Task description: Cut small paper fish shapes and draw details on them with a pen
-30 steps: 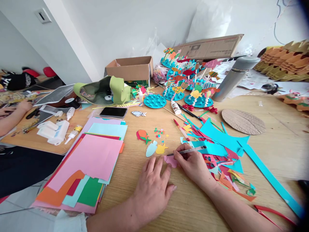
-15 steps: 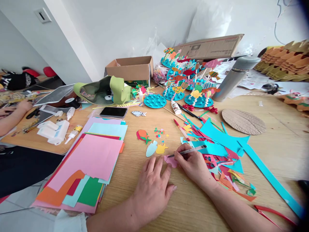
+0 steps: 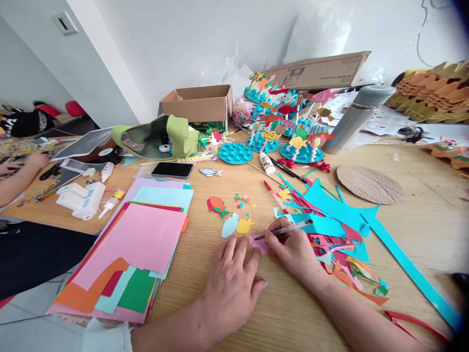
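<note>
Pen (image 3: 295, 227): head view, tip shifted very slightly down the pink piece (image 3: 261, 246) compared with a second ago; rest of the shaft nearly the same.
Pink piece: flat on the table (image 3: 293, 318), between the two hands, hasn't moved; short curved dark line by the pen tip. Reads as marking under way, little added.
Right hand (image 3: 295, 244): thumb and fingers pinching the pen low on its shaft, tip at the pink piece.
Left hand (image 3: 231, 281): unmoved, palm down, fingers loosely spread; index at the pink piece's near edge, thumb out on the table. Pinches nothing; likely steadying.
Blue fish (image 3: 230, 226): just beyond the left fingertips, beside the yellow fish (image 3: 245, 225); neither shifted.
Orange fish (image 3: 217, 203): farther back, overlapping red and green paper.
Scraps (image 3: 328, 226): heaped right of the right hand, same layout.
Paper stack (image 3: 141, 234): left of the left hand, untouched.
</note>
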Demonstrator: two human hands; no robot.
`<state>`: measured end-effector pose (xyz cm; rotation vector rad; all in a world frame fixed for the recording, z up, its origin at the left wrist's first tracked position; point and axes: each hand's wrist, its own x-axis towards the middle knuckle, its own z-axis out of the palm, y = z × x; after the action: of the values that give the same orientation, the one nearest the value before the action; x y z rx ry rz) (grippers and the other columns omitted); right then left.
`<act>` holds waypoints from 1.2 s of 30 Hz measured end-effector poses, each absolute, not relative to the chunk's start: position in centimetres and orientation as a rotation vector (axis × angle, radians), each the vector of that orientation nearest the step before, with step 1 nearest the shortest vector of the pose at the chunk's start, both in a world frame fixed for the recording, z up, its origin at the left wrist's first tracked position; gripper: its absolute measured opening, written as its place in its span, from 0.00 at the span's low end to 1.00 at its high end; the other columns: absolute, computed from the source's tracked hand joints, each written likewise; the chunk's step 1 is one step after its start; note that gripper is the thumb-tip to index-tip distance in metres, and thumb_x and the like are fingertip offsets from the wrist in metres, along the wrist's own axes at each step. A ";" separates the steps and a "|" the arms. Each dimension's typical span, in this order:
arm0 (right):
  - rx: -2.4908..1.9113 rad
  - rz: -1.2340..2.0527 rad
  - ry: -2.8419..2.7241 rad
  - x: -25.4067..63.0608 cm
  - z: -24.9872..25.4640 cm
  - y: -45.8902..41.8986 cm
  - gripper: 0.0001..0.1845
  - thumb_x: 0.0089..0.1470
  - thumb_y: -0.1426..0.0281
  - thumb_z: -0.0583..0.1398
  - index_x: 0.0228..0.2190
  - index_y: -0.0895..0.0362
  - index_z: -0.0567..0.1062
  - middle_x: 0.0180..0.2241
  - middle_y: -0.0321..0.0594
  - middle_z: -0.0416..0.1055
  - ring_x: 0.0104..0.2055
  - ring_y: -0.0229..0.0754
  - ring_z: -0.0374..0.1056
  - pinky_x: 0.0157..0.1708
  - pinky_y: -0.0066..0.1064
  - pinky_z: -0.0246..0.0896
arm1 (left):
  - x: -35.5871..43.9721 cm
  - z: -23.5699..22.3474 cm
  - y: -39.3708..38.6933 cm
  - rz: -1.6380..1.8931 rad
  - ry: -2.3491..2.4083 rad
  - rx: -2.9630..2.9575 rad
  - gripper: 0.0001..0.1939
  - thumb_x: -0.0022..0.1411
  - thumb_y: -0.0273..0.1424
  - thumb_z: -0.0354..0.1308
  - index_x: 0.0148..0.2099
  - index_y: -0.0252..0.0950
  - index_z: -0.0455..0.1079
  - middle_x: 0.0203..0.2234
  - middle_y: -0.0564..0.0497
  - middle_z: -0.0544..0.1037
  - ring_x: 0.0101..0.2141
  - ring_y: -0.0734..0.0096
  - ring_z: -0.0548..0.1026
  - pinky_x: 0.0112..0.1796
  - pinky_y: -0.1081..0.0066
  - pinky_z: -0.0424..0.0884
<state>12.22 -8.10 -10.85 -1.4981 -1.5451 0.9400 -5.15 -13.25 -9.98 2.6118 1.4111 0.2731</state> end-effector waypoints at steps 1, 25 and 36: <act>-1.494 0.945 -1.546 12.2 -10.8 -8.1 0.08 0.51 0.67 0.57 0.23 0.53 0.64 0.16 0.33 0.67 0.19 0.38 0.63 0.18 0.28 0.55 | -5.2 -10.0 -13.3 0.271 1.412 2.613 0.25 0.66 0.44 0.50 0.61 0.39 0.61 0.61 0.45 0.60 0.61 0.51 0.55 0.58 0.51 0.59; -1.429 1.017 -1.582 12.2 -10.4 -8.4 0.07 0.52 0.68 0.57 0.24 0.53 0.64 0.17 0.34 0.71 0.19 0.38 0.66 0.20 0.28 0.59 | -5.2 -9.9 -13.2 0.277 1.399 2.595 0.27 0.66 0.44 0.50 0.63 0.40 0.59 0.61 0.45 0.60 0.61 0.51 0.55 0.58 0.51 0.59; -1.439 0.989 -1.575 12.2 -10.8 -8.5 0.07 0.50 0.69 0.57 0.23 0.53 0.65 0.18 0.34 0.70 0.20 0.39 0.66 0.20 0.29 0.59 | -5.2 -9.8 -13.3 0.274 1.398 2.583 0.27 0.66 0.43 0.50 0.64 0.40 0.58 0.61 0.44 0.60 0.61 0.52 0.55 0.58 0.51 0.59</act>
<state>12.23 -8.50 -10.76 -1.4390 -1.5753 0.9887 -5.20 -13.33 -9.84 2.5828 1.3980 0.2735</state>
